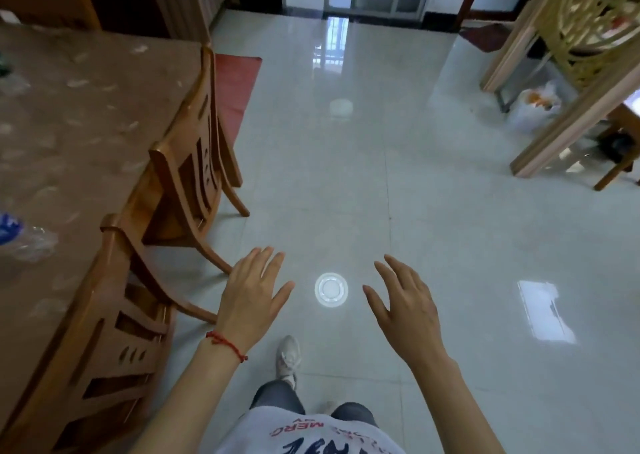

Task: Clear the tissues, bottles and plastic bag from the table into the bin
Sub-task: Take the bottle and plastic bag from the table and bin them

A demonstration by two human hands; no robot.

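Note:
My left hand (254,292) and my right hand (407,306) hover over the tiled floor in front of me, fingers straight and spread, holding nothing. The table (79,135) stands to my left, apart from both hands. On its near left edge lies a clear plastic bottle with a blue label (24,235). Another clear bottle (8,79) lies farther back at the left edge, blurred. Small white scraps that look like tissues (78,82) are scattered over the brown tabletop. No bin can be told apart in this view.
Two wooden chairs (187,163) (114,332) stand pushed against the table's right side. A white plastic bag (535,107) sits on the floor by a wooden screen (581,83) at the right. A red mat (235,83) lies beyond the chairs. Glossy floor stretches ahead.

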